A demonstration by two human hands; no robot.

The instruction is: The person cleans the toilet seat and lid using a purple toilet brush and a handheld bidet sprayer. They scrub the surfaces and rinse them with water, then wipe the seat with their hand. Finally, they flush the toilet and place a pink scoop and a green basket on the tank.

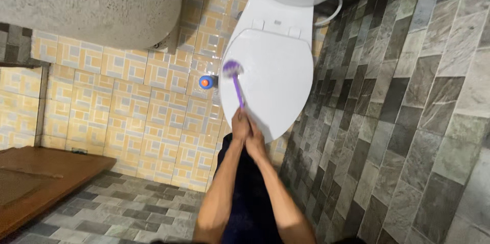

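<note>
Brush — purple handle, purple-white bristles — gripped by left hand and right hand over closed toilet lid.

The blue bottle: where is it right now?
In the head view, the blue bottle stands on the yellow patterned floor, just left of the toilet lid and the purple brush.

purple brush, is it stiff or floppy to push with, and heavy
Probably stiff: the brush's thin handle runs straight from both hands to the head, with no visible bend. Likely light, being slim and apparently plastic. The left hand and right hand grip only its end, so the bristle head may wobble or skid on the smooth toilet lid.
</note>
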